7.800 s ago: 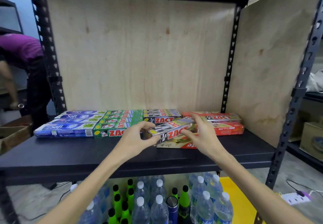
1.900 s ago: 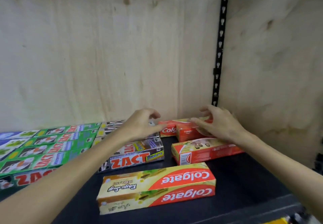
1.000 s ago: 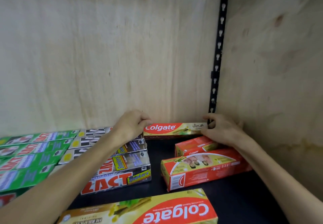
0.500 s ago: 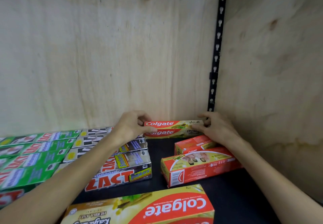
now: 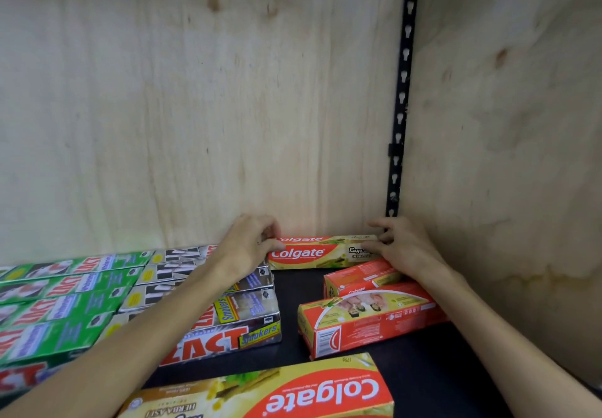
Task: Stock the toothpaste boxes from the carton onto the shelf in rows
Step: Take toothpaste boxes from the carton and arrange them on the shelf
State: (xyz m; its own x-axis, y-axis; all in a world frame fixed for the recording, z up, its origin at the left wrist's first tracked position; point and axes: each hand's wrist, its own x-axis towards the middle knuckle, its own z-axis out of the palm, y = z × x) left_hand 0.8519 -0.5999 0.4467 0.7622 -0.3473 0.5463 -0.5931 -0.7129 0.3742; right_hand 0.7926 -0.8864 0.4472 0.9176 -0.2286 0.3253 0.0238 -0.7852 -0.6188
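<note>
A gold-and-red Colgate box [image 5: 321, 252] lies lengthwise against the plywood back wall on the black shelf [image 5: 433, 355]. My left hand [image 5: 249, 245] grips its left end and my right hand [image 5: 402, 246] grips its right end. In front of it lie two red Colgate boxes [image 5: 368, 320], slightly askew. A larger gold Colgate box [image 5: 293, 391] lies at the shelf's front. Silver ZACT boxes [image 5: 228, 326] sit in a row to the left, with green ZACT boxes [image 5: 62, 303] beyond them. No carton is in view.
Plywood panels close the back [image 5: 195, 108] and the right side [image 5: 508, 124] of the shelf bay. A black slotted upright [image 5: 402, 91] runs down the back right corner. Bare shelf shows between the boxes and along the right.
Over the last second both hands turned the gold Colgate box from standing on its edge to lying flat against the back wall. The other boxes have not moved.
</note>
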